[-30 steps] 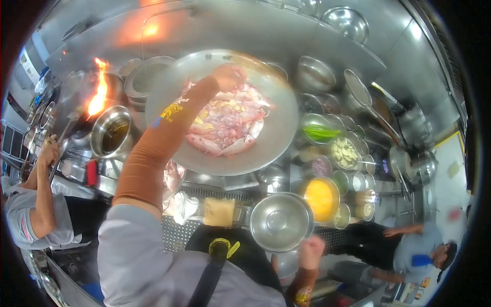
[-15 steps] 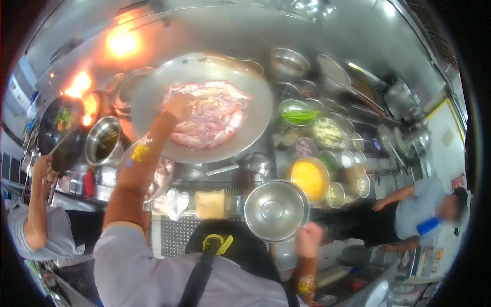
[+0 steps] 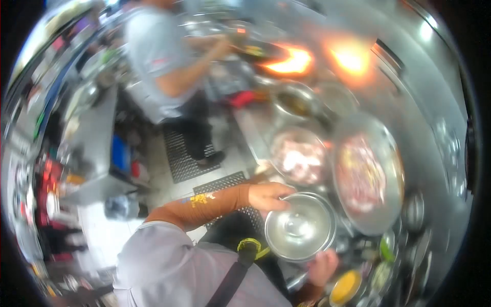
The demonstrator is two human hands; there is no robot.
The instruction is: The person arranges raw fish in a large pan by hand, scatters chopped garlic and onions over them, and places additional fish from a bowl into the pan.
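A shiny steel mixing bowl [image 3: 294,243] is in front of my body, and nothing shows inside it. My left hand [image 3: 270,197], below a brown sleeve, grips its upper left rim, the thumb over the edge. At the lower right rim my right hand [image 3: 323,267] is closed on the same bowl, slightly blurred. To the right is a large wok [image 3: 393,212] holding pale pink raw pieces that look like squid [image 3: 360,176]. Beyond the mixing bowl, a wide bowl of pale raw meat or seafood [image 3: 298,156] rests on the counter.
A person [image 3: 166,56] stands at the far left, working a pan [image 3: 261,52] beside a tall flame [image 3: 291,61]. A steel pot [image 3: 296,99] sits nearby. At lower right are a yellow-filled bowl [image 3: 345,287] and green vegetables [image 3: 387,249]. A perforated mat [image 3: 179,158] covers some floor.
My left hand has left the squid in the wok and now grips the mixing bowl. My right hand stays on its rim. The view has swung left, towards the other person.
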